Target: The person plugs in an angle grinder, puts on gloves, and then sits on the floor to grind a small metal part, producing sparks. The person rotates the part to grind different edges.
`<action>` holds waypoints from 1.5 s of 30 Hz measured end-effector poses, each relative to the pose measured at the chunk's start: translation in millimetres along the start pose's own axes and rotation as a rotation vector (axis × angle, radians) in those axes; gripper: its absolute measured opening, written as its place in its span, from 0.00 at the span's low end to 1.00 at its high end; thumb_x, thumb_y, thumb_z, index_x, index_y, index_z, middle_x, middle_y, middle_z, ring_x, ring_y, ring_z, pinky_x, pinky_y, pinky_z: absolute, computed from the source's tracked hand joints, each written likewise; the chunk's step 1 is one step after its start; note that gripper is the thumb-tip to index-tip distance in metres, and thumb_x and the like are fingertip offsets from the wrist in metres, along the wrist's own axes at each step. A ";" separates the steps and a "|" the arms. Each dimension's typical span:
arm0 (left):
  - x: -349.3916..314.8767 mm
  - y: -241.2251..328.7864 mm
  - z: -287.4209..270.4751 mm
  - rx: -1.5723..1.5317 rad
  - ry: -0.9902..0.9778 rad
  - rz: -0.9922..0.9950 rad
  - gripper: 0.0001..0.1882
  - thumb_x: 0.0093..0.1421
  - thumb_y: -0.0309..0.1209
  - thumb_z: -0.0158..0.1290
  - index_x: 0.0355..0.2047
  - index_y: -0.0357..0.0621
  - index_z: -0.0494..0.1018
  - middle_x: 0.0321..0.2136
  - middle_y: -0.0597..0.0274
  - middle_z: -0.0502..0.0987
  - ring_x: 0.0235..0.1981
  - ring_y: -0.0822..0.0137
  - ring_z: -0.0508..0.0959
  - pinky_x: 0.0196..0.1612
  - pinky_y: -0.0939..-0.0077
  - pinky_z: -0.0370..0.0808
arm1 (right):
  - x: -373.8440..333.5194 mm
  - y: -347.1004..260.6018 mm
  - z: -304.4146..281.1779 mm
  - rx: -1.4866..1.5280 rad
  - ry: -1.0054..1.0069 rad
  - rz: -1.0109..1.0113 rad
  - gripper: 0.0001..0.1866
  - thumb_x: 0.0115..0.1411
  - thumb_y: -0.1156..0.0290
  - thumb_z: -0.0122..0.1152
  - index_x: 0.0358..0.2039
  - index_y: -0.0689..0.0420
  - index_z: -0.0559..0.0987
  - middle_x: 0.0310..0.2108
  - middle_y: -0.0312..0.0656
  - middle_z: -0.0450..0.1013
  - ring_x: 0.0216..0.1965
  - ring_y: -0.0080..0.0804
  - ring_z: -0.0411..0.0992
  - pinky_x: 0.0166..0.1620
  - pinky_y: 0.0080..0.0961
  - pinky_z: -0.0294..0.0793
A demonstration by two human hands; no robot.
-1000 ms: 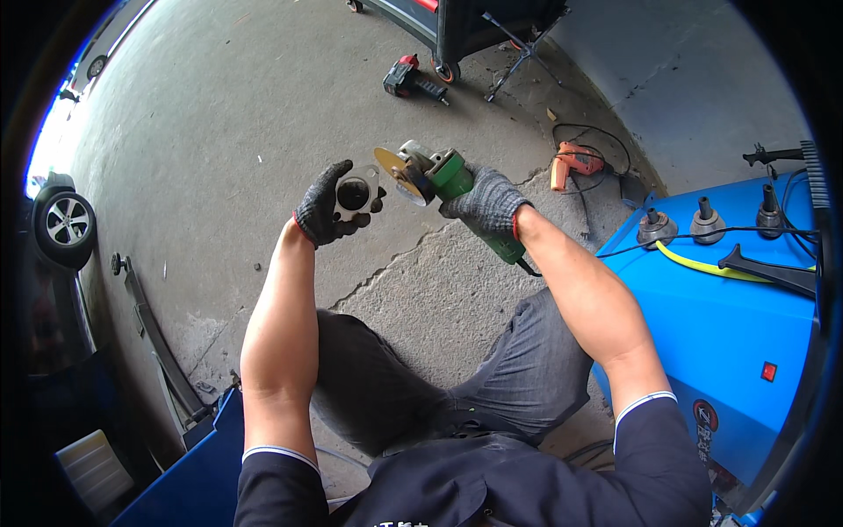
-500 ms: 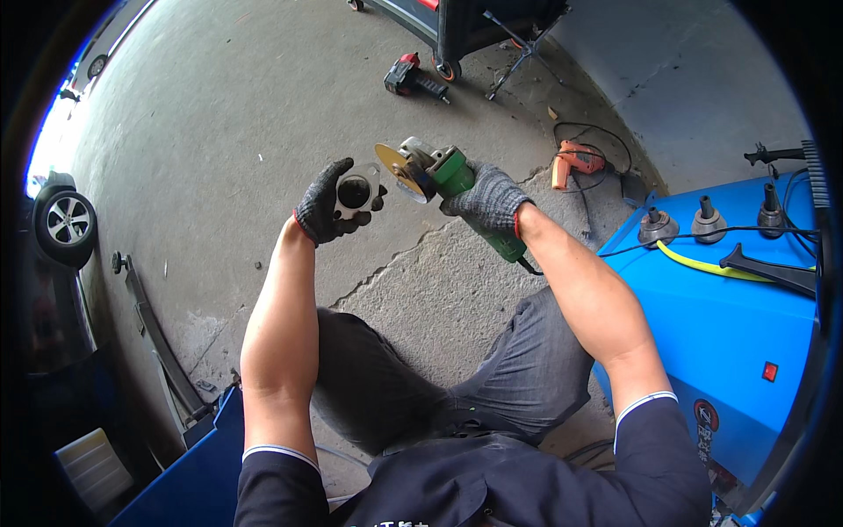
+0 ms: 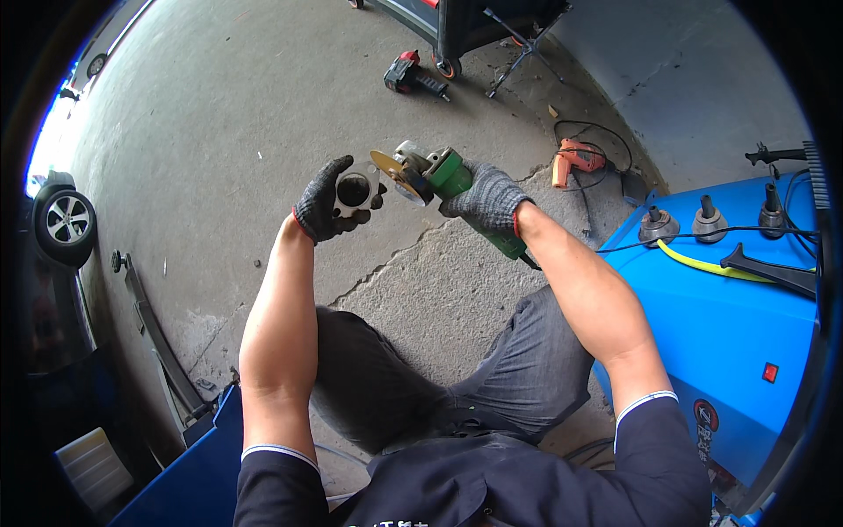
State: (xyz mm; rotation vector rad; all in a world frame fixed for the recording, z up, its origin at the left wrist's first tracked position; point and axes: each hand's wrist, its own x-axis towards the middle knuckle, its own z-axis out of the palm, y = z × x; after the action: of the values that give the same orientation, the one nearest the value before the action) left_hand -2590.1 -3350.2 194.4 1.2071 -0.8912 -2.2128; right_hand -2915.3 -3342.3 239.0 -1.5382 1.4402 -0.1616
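Head view: two loaded hands

My right hand (image 3: 486, 200) grasps one green angle grinder (image 3: 450, 177); my left hand (image 3: 321, 208) grasps one holed metal plate (image 3: 373, 186), just left of the disc (image 3: 387, 169). Beyond: one orange drill (image 3: 581, 157), one red-black impact wrench (image 3: 411, 77), one cart (image 3: 454, 35).

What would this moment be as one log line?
left grip: holds holed plate; right grip: holds green grinder; disc: near plate, contact unclear; orange power tool: on floor
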 end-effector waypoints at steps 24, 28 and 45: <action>-1.6 1.5 -7.4 0.171 0.016 0.020 0.39 0.53 0.20 0.68 0.63 0.46 0.63 0.45 0.61 0.84 0.44 0.71 0.83 0.54 0.73 0.80 | 6.7 5.1 4.4 -0.043 -0.009 -0.008 0.36 0.43 0.55 0.80 0.52 0.57 0.81 0.42 0.48 0.83 0.43 0.41 0.81 0.50 0.35 0.79; -0.8 -4.2 0.8 0.265 0.057 0.156 0.28 0.60 0.26 0.64 0.60 0.44 0.68 0.42 0.61 0.84 0.41 0.73 0.82 0.48 0.78 0.81 | 6.6 9.0 3.4 -0.042 -0.012 -0.001 0.36 0.42 0.55 0.80 0.52 0.57 0.81 0.42 0.48 0.83 0.43 0.41 0.81 0.50 0.35 0.79; 3.6 -12.0 -23.7 0.443 0.030 0.329 0.32 0.58 0.24 0.65 0.62 0.45 0.66 0.44 0.61 0.84 0.43 0.73 0.82 0.56 0.73 0.78 | 5.0 1.4 5.2 -0.034 -0.006 -0.008 0.35 0.42 0.54 0.79 0.50 0.57 0.82 0.41 0.48 0.83 0.43 0.42 0.81 0.51 0.34 0.78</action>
State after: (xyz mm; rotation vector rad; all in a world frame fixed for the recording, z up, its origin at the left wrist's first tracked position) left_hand -2572.7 -3352.0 174.2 1.1697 -1.5040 -1.7841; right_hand -2911.3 -3343.3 232.9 -1.5708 1.4395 -0.1377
